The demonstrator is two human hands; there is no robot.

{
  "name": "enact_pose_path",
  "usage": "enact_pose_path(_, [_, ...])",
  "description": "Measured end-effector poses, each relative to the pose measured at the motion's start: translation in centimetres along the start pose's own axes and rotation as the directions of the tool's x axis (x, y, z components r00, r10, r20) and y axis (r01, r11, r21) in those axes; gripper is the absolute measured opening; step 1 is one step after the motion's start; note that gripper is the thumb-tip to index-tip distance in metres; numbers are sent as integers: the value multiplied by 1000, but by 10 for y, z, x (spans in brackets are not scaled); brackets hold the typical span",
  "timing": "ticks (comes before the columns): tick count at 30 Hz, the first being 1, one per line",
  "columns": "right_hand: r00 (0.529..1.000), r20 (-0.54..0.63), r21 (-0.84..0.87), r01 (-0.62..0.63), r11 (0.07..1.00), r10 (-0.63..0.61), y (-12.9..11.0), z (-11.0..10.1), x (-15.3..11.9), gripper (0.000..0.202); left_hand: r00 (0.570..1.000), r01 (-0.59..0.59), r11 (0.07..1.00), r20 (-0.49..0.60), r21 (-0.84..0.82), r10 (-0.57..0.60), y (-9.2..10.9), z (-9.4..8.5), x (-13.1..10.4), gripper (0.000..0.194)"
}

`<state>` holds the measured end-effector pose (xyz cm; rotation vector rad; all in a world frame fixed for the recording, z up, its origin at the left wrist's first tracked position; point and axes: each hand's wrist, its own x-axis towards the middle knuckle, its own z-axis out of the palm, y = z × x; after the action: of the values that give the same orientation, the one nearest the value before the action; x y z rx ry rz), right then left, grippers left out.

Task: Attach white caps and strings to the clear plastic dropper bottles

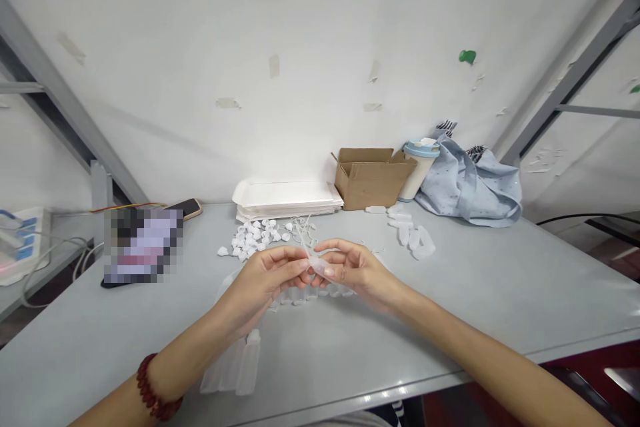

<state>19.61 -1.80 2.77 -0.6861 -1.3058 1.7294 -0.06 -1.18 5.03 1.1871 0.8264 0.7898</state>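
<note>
My left hand [273, 275] and my right hand [361, 271] meet over the middle of the table. Between them is a small translucent plastic bottle [320, 266], tilted. The left fingertips pinch its left end, while the right thumb and fingers close round its body. A thin pale strip [303, 237] rises near the left fingertips; where it ends is hidden. Under the hands lies a row of similar bottles [295, 295], partly covered. More capped bottles [248, 363] lie by the left forearm. Beyond the left hand is a pile of small white caps [250, 237].
Behind the caps are stacked white trays [287, 197], an open cardboard box [377, 183], a lidded cup [417, 170] and a light blue bag [473, 183]. Loose translucent pieces [423, 243] lie at right. A blurred-out phone [145, 247] lies at left, near a power strip [25, 243].
</note>
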Motion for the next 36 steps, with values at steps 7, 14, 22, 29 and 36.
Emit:
enact_pose_path(7, [999,15,-81,52,995,-50,0,1,0,33,995,-82,983,-46,164,91,-3,-2,2,13])
enact_pose_path(14, [999,-20,-63,29,998,-30,2,3,-1,26,973,-216,923,-5,318,229,7,3,-4,19])
enact_pose_path(22, [999,-37,-76,13,997,-16,0,10,-1,30,946,-269,858,-46,437,320,-1,6,-5,16])
enact_pose_path(29, [998,-8,-95,55,994,-56,0,11,-3,27,946,-282,875,-37,392,322,3,5,-6,18])
enact_pose_path(36, [996,3,-123,85,989,-85,-3,11,-4,28,981,-170,919,-28,354,192,4,6,-8,21])
